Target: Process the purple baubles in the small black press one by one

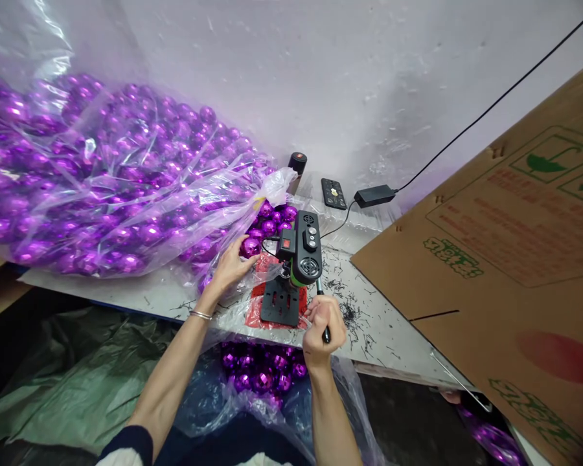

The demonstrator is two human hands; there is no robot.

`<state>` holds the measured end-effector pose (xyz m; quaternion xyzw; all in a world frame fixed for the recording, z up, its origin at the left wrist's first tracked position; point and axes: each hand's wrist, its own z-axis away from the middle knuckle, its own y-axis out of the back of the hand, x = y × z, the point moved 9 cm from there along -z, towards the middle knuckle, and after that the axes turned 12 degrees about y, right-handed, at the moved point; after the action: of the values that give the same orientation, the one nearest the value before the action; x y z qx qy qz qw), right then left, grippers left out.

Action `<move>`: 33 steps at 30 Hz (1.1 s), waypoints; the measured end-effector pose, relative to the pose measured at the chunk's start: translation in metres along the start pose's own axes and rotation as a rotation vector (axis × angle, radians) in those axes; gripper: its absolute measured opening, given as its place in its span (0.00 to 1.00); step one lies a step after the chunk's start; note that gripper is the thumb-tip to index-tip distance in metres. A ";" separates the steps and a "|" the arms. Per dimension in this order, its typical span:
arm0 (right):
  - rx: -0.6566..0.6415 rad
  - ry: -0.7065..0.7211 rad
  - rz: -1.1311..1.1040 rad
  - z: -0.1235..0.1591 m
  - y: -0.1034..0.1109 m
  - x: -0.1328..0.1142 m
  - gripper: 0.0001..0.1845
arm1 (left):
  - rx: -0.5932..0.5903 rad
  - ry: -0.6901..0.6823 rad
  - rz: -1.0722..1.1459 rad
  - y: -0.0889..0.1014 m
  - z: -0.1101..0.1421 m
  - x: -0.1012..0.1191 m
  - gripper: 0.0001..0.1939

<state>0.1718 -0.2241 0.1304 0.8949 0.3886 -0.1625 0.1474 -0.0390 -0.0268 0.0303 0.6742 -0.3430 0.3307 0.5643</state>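
Note:
A small black bench drill press (298,259) stands on a red mat at the front of a white table (126,294). My right hand (323,327) is closed around the black lever handle of the press. My left hand (230,265) reaches to a shiny purple ball (251,246) at the mouth of a large clear plastic bag (102,188) full of purple balls, its fingers curled against the ball. A bracelet sits on my left wrist.
A second clear bag with purple balls (262,372) hangs below the table edge, in front of me. A big cardboard box (505,272) leans at the right. A power adapter (375,195), a small remote (333,193) and a black cylinder (297,163) lie by the wall. Dark shavings litter the tabletop.

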 end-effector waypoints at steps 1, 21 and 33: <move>0.002 -0.001 -0.007 0.000 0.000 0.000 0.19 | -0.024 0.013 0.125 0.005 0.006 0.004 0.34; -0.023 -0.003 0.023 -0.003 0.000 -0.001 0.19 | -0.445 0.864 1.375 -0.069 0.107 -0.009 0.09; -0.021 -0.005 -0.003 -0.014 -0.001 -0.006 0.18 | -0.209 0.696 1.037 -0.078 0.106 -0.032 0.35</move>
<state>0.1700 -0.2222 0.1451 0.8923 0.3911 -0.1610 0.1577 0.0151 -0.1186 -0.0534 0.2145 -0.4521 0.7258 0.4720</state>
